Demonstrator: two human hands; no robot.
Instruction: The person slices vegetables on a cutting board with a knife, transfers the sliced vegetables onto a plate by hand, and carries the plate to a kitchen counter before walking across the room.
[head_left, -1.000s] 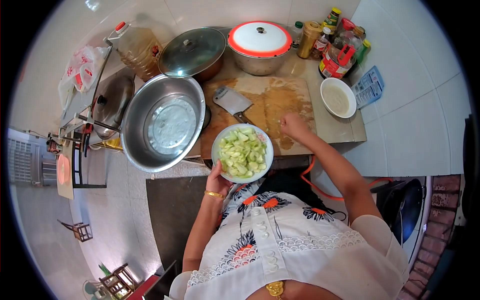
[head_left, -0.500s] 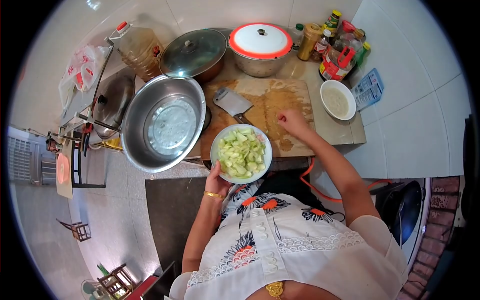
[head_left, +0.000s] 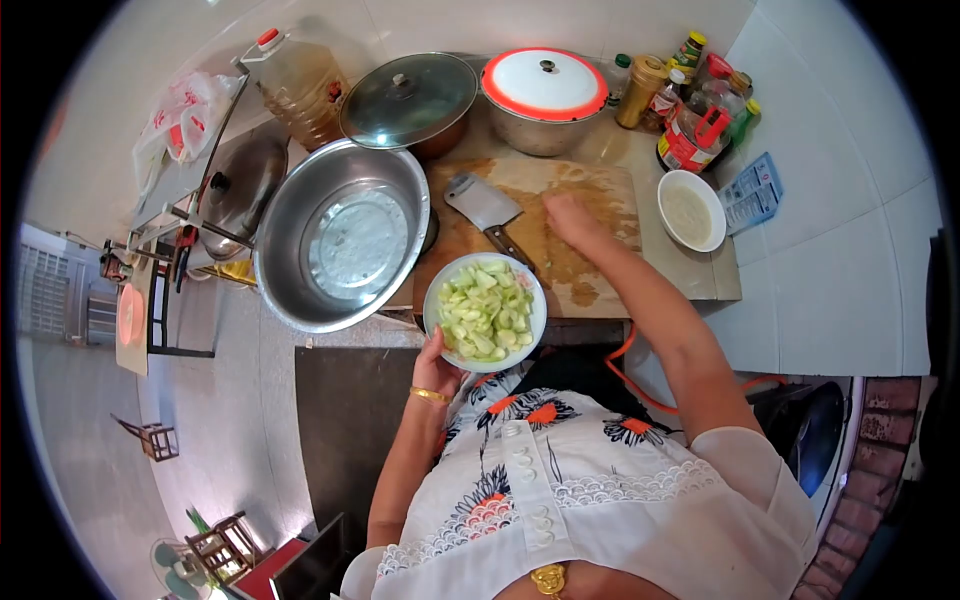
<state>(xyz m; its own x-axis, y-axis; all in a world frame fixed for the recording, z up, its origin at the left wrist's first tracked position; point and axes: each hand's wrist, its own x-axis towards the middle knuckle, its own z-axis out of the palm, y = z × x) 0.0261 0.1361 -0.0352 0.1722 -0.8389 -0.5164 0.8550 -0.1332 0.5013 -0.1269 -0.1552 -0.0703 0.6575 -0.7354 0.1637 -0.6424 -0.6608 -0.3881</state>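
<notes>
My left hand (head_left: 436, 368) grips the near-left rim of a white bowl (head_left: 431, 325), holding it in front of my body by the near edge of the cutting board (head_left: 600, 260). Pale green, sliced vegetable pieces (head_left: 485, 312) fill the bowl. Over the board's far half, my right hand (head_left: 572, 216) is closed, its fingers curled downward; whatever they may hold is hidden. Between the two hands a cleaver (head_left: 483, 200) lies flat on the board, its handle pointing toward the bowl. Small green bits lie on the wood near the handle.
A large metal basin (head_left: 275, 250) stands left of the board. Behind are a glass-lidded pan (head_left: 410, 100) and a pot with a white, red-rimmed lid (head_left: 545, 85). To the right sit a bowl of cloudy liquid (head_left: 690, 210) and several seasoning bottles (head_left: 690, 140).
My right hand has moved away from me across the board, its fingers now more hidden. The view has shifted slightly. My left hand still holds the bowl, and more of the cleaver's handle shows.
</notes>
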